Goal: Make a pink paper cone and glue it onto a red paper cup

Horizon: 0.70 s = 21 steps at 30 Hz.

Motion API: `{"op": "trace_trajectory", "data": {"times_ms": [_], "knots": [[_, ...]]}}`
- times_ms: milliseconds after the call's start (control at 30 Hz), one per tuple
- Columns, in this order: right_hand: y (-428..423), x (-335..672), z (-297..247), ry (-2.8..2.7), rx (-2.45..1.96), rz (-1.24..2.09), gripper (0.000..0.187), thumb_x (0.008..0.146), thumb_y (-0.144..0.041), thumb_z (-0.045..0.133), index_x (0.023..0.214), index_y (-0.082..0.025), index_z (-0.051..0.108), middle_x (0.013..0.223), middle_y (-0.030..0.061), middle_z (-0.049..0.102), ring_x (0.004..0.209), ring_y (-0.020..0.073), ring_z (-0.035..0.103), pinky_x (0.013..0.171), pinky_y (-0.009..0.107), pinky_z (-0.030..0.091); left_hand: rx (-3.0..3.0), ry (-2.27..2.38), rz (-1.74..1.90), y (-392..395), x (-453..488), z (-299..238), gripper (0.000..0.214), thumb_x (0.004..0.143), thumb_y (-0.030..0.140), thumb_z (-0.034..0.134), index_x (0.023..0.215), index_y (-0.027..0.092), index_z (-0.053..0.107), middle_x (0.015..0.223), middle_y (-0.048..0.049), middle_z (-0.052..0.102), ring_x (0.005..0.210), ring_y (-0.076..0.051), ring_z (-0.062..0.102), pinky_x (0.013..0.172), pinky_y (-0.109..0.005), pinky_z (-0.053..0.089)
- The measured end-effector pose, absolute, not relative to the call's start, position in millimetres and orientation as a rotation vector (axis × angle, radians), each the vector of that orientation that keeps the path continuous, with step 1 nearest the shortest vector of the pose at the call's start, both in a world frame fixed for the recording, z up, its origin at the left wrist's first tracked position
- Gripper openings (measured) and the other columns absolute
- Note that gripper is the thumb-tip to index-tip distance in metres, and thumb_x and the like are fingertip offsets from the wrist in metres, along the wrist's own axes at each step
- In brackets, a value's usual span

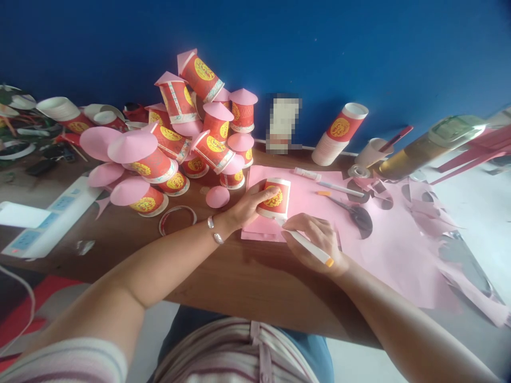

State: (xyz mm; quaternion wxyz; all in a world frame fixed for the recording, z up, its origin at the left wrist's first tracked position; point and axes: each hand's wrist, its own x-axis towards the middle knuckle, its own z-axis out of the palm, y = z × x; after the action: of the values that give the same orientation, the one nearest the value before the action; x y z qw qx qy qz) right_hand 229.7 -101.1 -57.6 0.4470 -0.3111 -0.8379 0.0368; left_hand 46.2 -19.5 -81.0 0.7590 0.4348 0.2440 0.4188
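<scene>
A red and white paper cup (282, 198) with a yellow emblem is gripped in my left hand (252, 205), held over pink paper sheets. My right hand (313, 242) holds a white marker pen (307, 247) with an orange end, its tip at the cup's lower rim. Beyond the hands lie a white capped pen (306, 174) and scissors (351, 210) with dark blades or handles, both on the pink paper (391, 250). A small pink paper cone (217, 197) sits left of my left hand.
Several red cups with pink cone tops (215, 146) are piled at the left. A stack of cups (335, 135) stands by the blue wall, near tape (359, 171) and a cup with a red pen. Paper scraps (435, 207) lie right; a power strip (51, 215) lies left.
</scene>
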Motion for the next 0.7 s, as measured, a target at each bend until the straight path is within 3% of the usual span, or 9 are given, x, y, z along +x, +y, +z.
{"op": "trace_trajectory", "data": {"times_ms": [233,700], "knots": [[-101.0,229.6,-57.3,-2.104,-0.763,0.136,0.01,0.095,-0.013,0.062,0.101,-0.021,0.059,0.079,0.0013,0.071,0.061,0.0123,0.065,0.057,0.024,0.051,0.998,0.552,0.91,-19.9,44.3,-83.6,0.049,0.086,0.045,0.077,0.123,0.015,0.065,0.107,-0.0073,0.071,0.094,-0.018,0.064,0.081,-0.028,0.05],[-101.3,229.5,-56.1,-2.11,-0.784,0.136,0.011,0.094,-0.01,0.061,0.097,-0.02,0.059,0.078,0.0007,0.07,0.059,0.0113,0.063,0.057,0.023,0.049,1.007,0.614,0.894,-21.3,45.2,-82.2,0.058,0.082,0.048,0.078,0.128,0.015,0.062,0.112,-0.0099,0.071,0.099,-0.023,0.066,0.085,-0.033,0.051]]}}
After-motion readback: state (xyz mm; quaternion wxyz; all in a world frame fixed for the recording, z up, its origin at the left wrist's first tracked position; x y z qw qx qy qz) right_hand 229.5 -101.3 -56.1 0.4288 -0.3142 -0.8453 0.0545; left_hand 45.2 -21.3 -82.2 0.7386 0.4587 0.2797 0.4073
